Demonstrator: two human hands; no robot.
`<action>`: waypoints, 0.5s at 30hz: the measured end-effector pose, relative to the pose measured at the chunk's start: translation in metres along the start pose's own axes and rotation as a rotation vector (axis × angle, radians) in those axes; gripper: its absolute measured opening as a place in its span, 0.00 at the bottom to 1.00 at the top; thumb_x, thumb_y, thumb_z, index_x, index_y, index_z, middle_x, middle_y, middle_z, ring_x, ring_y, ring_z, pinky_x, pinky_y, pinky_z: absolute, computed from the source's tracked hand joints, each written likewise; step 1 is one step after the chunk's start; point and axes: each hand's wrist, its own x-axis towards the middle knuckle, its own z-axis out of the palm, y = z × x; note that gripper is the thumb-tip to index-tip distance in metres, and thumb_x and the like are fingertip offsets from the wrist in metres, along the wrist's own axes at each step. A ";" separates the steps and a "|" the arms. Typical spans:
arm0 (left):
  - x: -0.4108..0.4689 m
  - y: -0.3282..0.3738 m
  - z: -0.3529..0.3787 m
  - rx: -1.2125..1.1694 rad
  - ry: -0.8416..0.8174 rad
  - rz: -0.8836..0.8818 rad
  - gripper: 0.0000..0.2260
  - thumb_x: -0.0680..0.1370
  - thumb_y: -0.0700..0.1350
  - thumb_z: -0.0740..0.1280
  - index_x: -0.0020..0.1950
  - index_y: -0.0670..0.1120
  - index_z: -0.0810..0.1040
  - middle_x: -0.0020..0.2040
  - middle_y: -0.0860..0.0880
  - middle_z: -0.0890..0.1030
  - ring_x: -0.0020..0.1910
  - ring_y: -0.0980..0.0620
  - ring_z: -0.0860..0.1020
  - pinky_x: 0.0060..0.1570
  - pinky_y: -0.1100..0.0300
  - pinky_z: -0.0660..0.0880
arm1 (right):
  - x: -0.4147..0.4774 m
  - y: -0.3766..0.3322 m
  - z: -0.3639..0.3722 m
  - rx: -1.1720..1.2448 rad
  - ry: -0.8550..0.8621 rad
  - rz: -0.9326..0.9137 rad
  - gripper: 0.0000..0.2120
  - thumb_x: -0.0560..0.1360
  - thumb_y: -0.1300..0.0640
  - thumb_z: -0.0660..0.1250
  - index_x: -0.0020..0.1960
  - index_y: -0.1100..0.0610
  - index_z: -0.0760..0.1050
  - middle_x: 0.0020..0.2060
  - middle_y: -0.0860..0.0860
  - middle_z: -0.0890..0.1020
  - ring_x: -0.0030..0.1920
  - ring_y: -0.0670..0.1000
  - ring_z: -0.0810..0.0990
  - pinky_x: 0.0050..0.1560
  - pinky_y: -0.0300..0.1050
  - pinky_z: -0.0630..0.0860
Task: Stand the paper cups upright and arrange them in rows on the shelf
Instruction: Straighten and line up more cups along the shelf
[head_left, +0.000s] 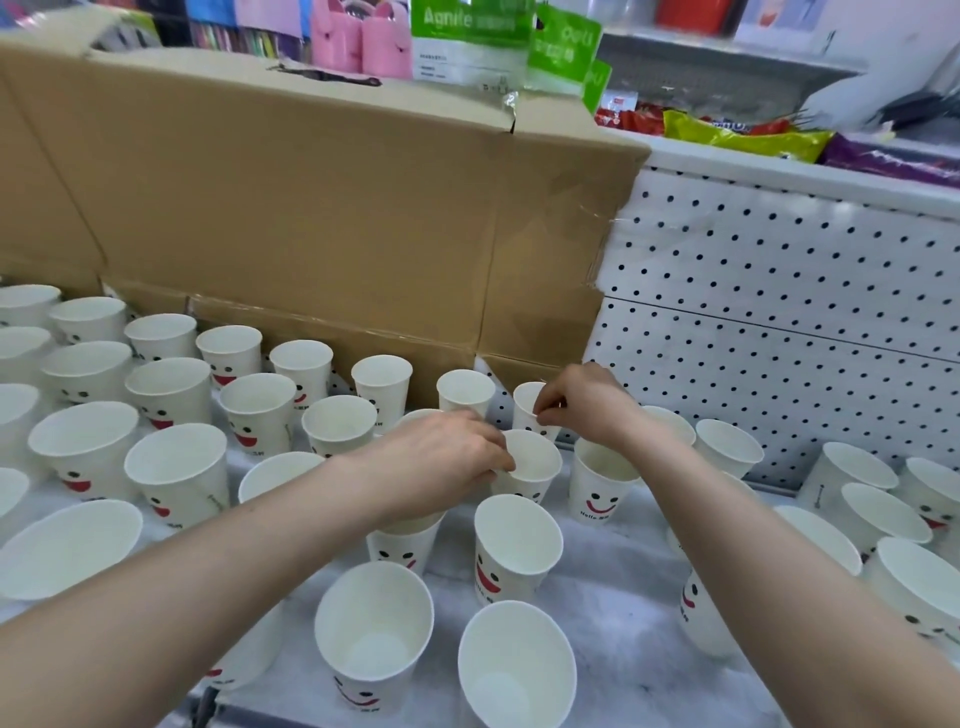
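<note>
My left hand (441, 457) reaches over the shelf (613, 587), fingers (501, 465) closed on the rim of an upright paper cup (530, 467). Just beyond it, my right hand (582, 402) pinches the rim of a second cup (527, 408) standing by the cardboard box (322, 208). More white smiley cups (171, 478) stand upright in rows to the left of my fingers, others nearer me and to the right, before the pegboard (779, 312).
</note>
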 end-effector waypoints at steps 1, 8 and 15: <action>0.000 0.000 0.000 -0.004 0.004 0.005 0.14 0.80 0.47 0.61 0.66 0.52 0.76 0.65 0.54 0.76 0.65 0.53 0.71 0.63 0.57 0.69 | 0.001 0.000 0.000 0.021 -0.015 0.001 0.05 0.73 0.57 0.72 0.47 0.50 0.85 0.42 0.47 0.85 0.44 0.49 0.81 0.46 0.44 0.78; -0.010 -0.003 -0.009 -0.035 0.073 -0.010 0.15 0.78 0.46 0.65 0.64 0.54 0.75 0.64 0.56 0.76 0.64 0.53 0.71 0.60 0.57 0.70 | -0.019 0.004 -0.008 0.047 0.072 -0.086 0.11 0.75 0.62 0.68 0.53 0.50 0.83 0.49 0.47 0.85 0.46 0.47 0.78 0.49 0.38 0.71; -0.034 0.013 -0.021 -0.106 0.010 0.051 0.13 0.75 0.46 0.70 0.57 0.58 0.79 0.59 0.60 0.77 0.61 0.60 0.71 0.57 0.64 0.69 | -0.066 0.002 -0.003 -0.120 0.013 -0.274 0.25 0.67 0.70 0.66 0.53 0.43 0.82 0.55 0.44 0.80 0.56 0.49 0.69 0.55 0.48 0.73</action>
